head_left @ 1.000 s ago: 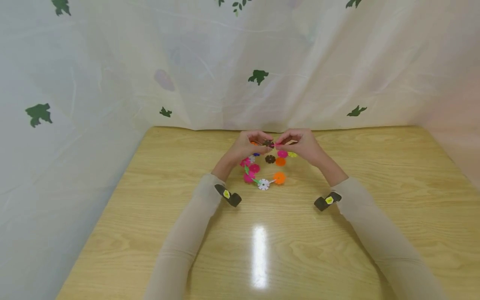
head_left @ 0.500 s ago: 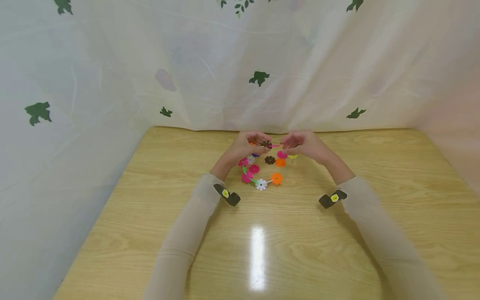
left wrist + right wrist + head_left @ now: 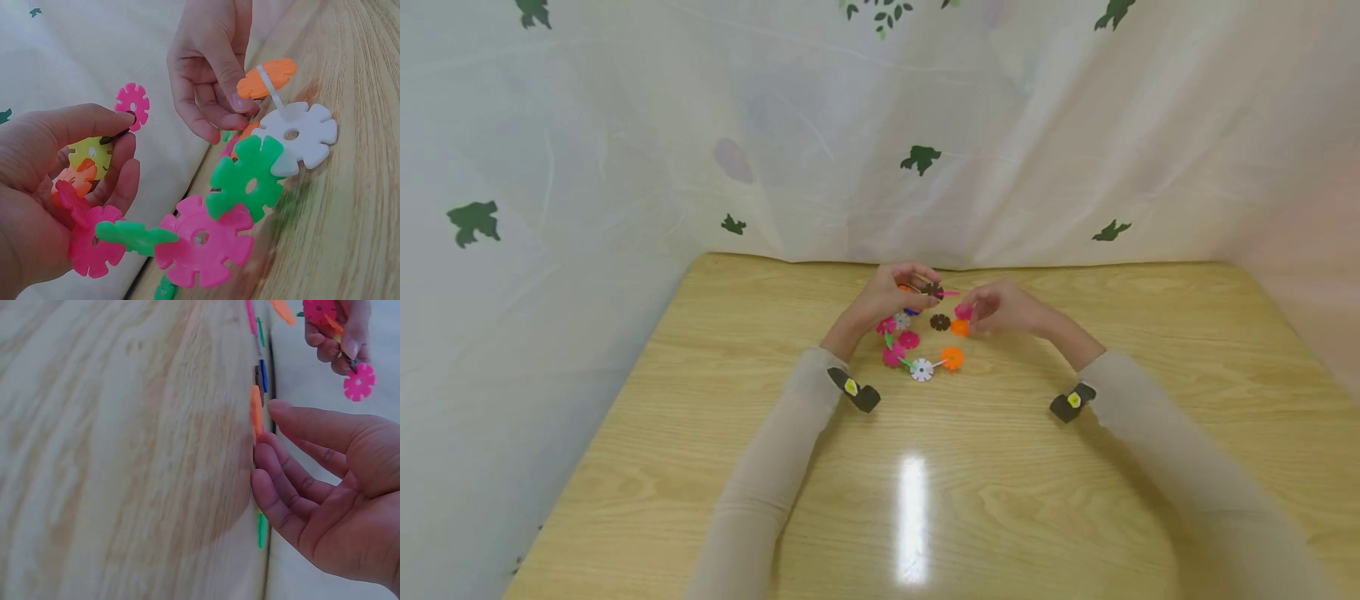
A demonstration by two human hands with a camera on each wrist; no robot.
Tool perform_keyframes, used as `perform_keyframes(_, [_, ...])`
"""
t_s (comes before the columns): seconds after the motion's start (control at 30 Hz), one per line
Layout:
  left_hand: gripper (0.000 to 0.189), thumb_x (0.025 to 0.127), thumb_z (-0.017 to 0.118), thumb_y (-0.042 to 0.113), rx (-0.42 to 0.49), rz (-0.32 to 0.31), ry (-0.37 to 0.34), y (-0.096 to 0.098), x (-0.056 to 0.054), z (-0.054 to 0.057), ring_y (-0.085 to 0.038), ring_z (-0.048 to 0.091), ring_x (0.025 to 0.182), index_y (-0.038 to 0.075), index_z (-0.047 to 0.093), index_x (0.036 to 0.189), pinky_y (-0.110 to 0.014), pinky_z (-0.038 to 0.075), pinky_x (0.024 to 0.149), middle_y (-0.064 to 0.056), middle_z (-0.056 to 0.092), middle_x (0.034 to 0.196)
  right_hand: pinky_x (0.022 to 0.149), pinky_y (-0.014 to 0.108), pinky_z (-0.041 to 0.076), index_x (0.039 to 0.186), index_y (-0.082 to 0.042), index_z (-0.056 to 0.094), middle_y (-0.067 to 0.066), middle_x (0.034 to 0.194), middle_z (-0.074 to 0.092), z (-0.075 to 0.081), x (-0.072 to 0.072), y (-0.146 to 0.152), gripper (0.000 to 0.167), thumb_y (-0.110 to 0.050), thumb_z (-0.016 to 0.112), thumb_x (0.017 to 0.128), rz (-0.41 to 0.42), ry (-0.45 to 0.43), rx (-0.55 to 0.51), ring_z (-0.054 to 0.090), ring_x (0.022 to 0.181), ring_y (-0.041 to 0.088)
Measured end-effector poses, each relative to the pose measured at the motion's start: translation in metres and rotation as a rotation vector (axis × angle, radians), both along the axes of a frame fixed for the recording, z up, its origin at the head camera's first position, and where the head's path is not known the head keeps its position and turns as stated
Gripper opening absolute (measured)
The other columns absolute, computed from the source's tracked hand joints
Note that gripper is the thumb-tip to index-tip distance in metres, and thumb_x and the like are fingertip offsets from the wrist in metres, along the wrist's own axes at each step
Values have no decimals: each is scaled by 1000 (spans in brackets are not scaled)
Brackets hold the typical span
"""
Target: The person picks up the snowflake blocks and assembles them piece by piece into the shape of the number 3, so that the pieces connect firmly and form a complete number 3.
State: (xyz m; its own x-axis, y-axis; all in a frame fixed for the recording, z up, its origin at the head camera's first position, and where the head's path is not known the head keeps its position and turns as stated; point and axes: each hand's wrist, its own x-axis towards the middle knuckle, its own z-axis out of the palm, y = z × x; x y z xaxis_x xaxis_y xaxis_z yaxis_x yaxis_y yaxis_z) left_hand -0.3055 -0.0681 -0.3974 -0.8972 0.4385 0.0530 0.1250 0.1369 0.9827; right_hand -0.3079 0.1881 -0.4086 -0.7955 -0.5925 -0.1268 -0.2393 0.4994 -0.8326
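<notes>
At far left, and running along behind: a pale curtain point(image 3: 617, 167) with green leaf-like patches, hanging past the far edge of a wood-grain table point(image 3: 1000, 500). Wears a beige left sleeve point(image 3: 778, 467) with a black wrist camera point(image 3: 855, 390) at the cuff. Pinches in the left hand point(image 3: 880, 296), raised near the far table edge, a dark brown notched disc point(image 3: 933, 291), with a small pink disc point(image 3: 132, 107) joined beyond it. Holds up thereby one end of a chain point(image 3: 237, 181) of slotted discs, curving down from the left hand on the near side. Along it, rightward: pink, green, pink, green, then a white disc point(image 3: 315, 134) and an end disc of orange point(image 3: 278, 74).

Inside the curve, on the table: a grey-white disc point(image 3: 902, 321), a flat pink disc point(image 3: 908, 339), a blue disc point(image 3: 912, 312) and a second brown disc point(image 3: 940, 322). Holds the right hand point(image 3: 1009, 307) loosely curved, thumb apart from fingers, just beside a flat orange disc point(image 3: 960, 327). Cannot tell touch from gap there. Wears a matching right sleeve point(image 3: 1180, 467).
</notes>
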Motion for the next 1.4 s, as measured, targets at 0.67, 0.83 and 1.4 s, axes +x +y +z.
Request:
perform_keyframes(0.67, [37, 87, 77, 1, 4, -20, 8, 0, -1, -2, -18, 71, 88, -7, 67, 122, -56, 59, 91, -7, 74, 99, 62, 20, 48, 112, 5, 73, 21, 84, 66, 3, 4, -10, 29, 0, 79, 84, 38, 94, 84, 54, 71, 16])
perform_keyframes(0.83, [36, 87, 76, 0, 4, -28, 3, 1, -1, -2, -16, 71, 87, -7, 68, 122, -54, 60, 91, -7, 74, 98, 65, 20, 50, 109, 4, 74, 18, 84, 67, 2, 4, -10, 27, -1, 81, 83, 33, 97, 86, 56, 74, 16])
perform_keyframes(1.4, [37, 87, 77, 0, 9, -5, -6, 0, -2, -2, -15, 71, 84, -7, 68, 121, -53, 61, 90, -6, 73, 98, 80, 26, 55, 101, 3, 67, 20, 101, 69, 2, -1, -7, 23, 4, 78, 81, 23, 120, 52, 62, 89, 23])
